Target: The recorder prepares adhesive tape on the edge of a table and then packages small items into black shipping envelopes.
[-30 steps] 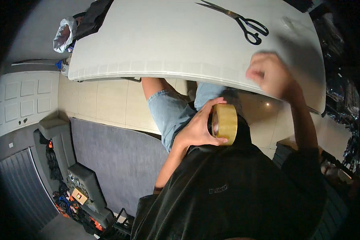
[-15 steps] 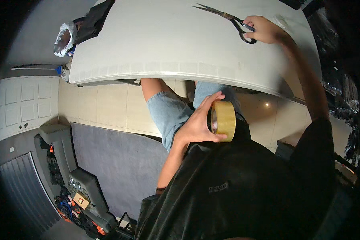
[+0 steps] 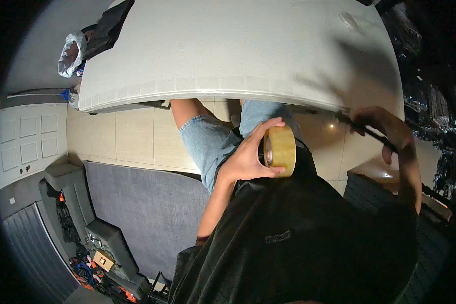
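Left hand (image 3: 245, 159) clamped round a yellowish-brown, stiff, light-looking roll of clear packing tape (image 3: 280, 150), best gripped across its rim, just below the white table's (image 3: 238, 55) near edge; right hand (image 3: 385, 126) closed on dark-handled scissors (image 3: 375, 134), off that edge's right end.

Home room: tiled floor (image 3: 121, 137), rug (image 3: 142, 213)

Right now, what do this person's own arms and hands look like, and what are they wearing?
Both hands are bare, with no gloves: the left hand and the right hand. Both forearms are uncovered too. A thin dark band circles the left wrist. The person wears a loose black t-shirt with a small dark mark on the chest, and light blue denim shorts.
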Demonstrator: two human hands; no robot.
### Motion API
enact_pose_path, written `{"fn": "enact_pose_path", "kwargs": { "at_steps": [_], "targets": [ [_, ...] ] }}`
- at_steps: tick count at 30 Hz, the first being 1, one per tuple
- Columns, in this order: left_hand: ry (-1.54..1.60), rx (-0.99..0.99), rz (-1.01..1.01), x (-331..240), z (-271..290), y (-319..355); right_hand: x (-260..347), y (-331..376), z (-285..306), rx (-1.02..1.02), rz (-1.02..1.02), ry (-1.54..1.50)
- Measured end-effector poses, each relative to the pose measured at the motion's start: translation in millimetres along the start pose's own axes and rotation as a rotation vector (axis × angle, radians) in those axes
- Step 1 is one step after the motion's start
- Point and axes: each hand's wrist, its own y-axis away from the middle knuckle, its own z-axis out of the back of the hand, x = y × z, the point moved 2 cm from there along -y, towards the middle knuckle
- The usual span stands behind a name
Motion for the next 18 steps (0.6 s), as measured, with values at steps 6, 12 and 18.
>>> {"fn": "enact_pose_path", "kwargs": {
  "at_steps": [6,12,18],
  "targets": [
    [0.109,0.027,0.032,3,0,1,41,27,11,0.041,-0.770,0.178],
    [0.117,0.067,0.043,1,1,-1,32,16,7,0.073,-0.508,0.387],
    [0.112,0.071,0.013,3,0,-1,17,-21,8,0.216,-0.169,0.504]
  ]
}}
